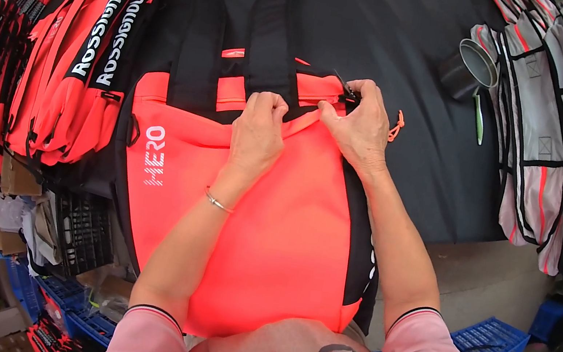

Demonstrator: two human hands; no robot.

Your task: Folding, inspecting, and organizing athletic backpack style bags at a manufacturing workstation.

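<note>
A bright coral-red backpack [273, 226] with black sides lies in front of me, its two padded black shoulder straps [274, 35] stretched away across the table. My left hand [258, 128] is closed, fingertips pinching the fabric at the bag's upper edge near the middle. At the upper right corner, my right hand [362, 124] is closed too, with thumb and fingers on that same edge. A small dark pointed piece [345, 89] shows beside its fingertips; its kind is unclear. An orange cord loop [397, 126] sticks out right of that hand.
The table has a black cover [421, 176]. Red backpacks [69, 76] are stacked at the left. On the right lie grey mesh pieces with black trim [560, 139], a dark metal cup [472, 66] and a slim green-handled tool [478, 117]. A blue crate [490, 349] stands below.
</note>
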